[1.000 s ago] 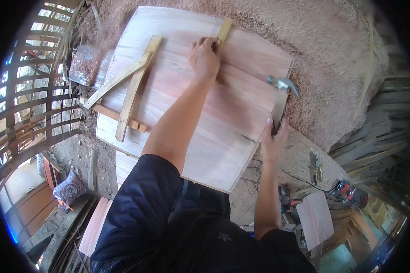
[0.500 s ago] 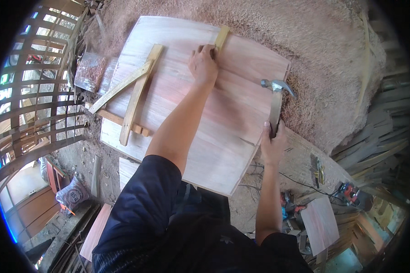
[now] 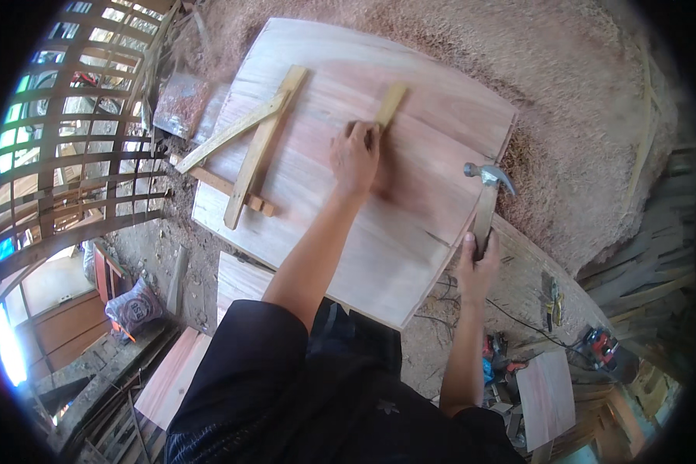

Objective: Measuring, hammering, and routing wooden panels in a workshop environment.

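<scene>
A wide pale wooden panel (image 3: 325, 255) lies before me, slightly turned. My left hand (image 3: 356, 158) is closed around a short wooden strip (image 3: 392, 103), whose far end points away from me over the panel. Part of the strip is hidden by the fingers. At the panel's right edge, my right hand (image 3: 478, 267) grips a claw hammer (image 3: 485, 205) by its wooden handle, head up and claw to the right. Left of my left hand, a wooden batten (image 3: 255, 166) and a thinner slat (image 3: 228, 133) rest crossed on the panel.
Wood shavings (image 3: 588, 139) are heaped beyond and to the right. A plank (image 3: 530, 251) runs off to the right, bearing pliers (image 3: 553, 305) and a red-and-black power tool (image 3: 602, 348) with a cord. A slatted lattice (image 3: 77, 131) stands at left; a stuffed bag (image 3: 134, 309) sits below it.
My left hand has drawn the strip back toward me, from the panel's far edge to further inside it. The hammer stays in my right hand, slightly nearer me. The whole view has shifted a little.
</scene>
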A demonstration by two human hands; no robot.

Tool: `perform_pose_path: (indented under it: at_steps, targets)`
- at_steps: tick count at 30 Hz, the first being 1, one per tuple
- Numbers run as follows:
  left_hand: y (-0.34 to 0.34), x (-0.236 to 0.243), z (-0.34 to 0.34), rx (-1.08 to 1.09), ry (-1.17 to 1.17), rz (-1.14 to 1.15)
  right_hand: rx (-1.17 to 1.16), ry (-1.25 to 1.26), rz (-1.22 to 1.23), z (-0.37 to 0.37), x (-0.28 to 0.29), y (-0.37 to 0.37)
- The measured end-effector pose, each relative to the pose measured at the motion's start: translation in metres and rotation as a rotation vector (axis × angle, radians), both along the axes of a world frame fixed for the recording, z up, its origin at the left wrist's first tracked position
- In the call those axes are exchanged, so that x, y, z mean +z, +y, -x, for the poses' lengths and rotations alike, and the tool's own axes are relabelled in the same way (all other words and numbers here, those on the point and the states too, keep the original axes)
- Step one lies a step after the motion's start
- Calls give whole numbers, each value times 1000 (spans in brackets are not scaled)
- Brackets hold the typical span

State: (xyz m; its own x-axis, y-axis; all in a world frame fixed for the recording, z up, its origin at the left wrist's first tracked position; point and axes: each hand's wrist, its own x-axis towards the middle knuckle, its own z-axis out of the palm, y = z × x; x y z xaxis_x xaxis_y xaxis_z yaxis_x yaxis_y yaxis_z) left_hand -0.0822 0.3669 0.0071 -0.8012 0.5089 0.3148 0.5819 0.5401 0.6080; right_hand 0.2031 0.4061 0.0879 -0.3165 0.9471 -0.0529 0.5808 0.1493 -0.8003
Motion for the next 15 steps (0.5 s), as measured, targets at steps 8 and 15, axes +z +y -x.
perform_pose_path:
  at_steps: [8,15]
  targets:
    - [-46,-3,-17,10,-1,-31,173,-161,62,19,21,8]
    - [-53,-5,-11,5,-6,-71,527,-77,-148,71,31,2]
